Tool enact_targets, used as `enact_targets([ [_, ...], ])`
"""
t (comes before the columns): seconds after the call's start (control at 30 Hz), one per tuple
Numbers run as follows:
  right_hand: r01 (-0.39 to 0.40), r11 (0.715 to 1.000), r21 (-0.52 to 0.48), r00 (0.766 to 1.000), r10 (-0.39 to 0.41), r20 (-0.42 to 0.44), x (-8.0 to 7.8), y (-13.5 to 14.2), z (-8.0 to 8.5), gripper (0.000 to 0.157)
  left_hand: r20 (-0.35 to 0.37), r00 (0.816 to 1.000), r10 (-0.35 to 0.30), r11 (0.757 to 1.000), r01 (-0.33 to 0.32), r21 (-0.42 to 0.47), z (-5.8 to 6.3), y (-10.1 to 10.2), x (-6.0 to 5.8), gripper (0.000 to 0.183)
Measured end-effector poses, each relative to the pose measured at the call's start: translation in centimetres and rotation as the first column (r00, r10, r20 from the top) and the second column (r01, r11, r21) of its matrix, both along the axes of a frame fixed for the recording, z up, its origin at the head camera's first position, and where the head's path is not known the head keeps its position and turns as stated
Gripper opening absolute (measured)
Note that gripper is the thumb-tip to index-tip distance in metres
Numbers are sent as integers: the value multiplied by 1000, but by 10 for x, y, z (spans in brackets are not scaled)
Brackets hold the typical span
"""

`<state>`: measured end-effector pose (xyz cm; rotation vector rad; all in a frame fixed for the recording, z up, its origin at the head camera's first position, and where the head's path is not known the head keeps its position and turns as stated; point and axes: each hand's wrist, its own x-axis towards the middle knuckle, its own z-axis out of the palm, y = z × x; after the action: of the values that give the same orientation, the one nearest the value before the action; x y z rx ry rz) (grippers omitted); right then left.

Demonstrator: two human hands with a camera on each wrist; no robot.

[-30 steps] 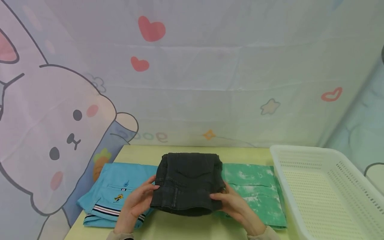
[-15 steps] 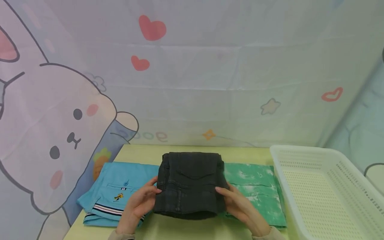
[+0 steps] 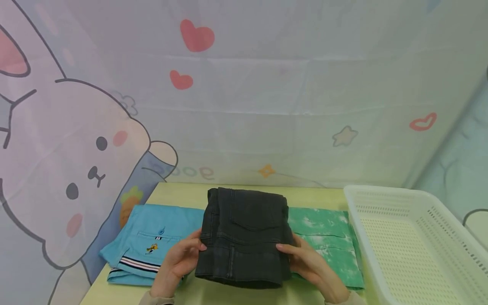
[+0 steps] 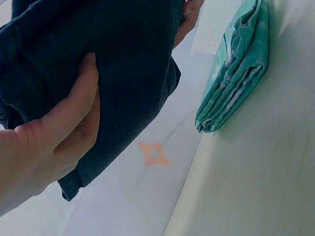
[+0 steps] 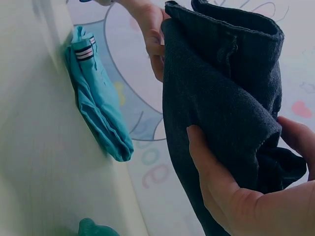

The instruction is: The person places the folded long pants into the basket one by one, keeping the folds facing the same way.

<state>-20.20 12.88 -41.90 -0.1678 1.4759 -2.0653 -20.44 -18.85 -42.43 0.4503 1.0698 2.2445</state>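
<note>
A folded pair of black jeans is held up above the table between both hands. My left hand grips its left side, thumb on the front and fingers behind, as the left wrist view shows with the fingers along the dark cloth. At the other side my right hand holds it the same way, its thumb on the front. In the right wrist view the open hem of the jeans shows at the top. Behind the left hand lies folded light-blue clothing with striped trim; green tie-dye clothing lies folded behind the right.
A white plastic basket stands at the table's right end, close beside the green clothing. The pale yellow table ends at a hanging cloth backdrop printed with a rabbit and hearts.
Both hands have moved slightly right and toward me with the black jeans, whose front face now shows more and tilts a little. The blue and green clothing stays where it was.
</note>
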Motion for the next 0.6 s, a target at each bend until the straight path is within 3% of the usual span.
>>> enact_targets([
  [0.13, 10, 1000, 4, 1000, -10, 5, 1, 1, 0, 84, -15, 999, -35, 999, 35, 8, 0, -1, 0, 84],
  [0.33, 16, 1000, 8, 1000, -16, 15, 2, 2, -1, 84, -8, 1000, -15, 999, 15, -51, 0, -1, 0, 86],
  [0.6, 22, 1000, 22, 1000, -22, 20, 2, 6, -1, 87, -36, 998, -53, 996, 51, -69, -1, -3, -1, 82],
])
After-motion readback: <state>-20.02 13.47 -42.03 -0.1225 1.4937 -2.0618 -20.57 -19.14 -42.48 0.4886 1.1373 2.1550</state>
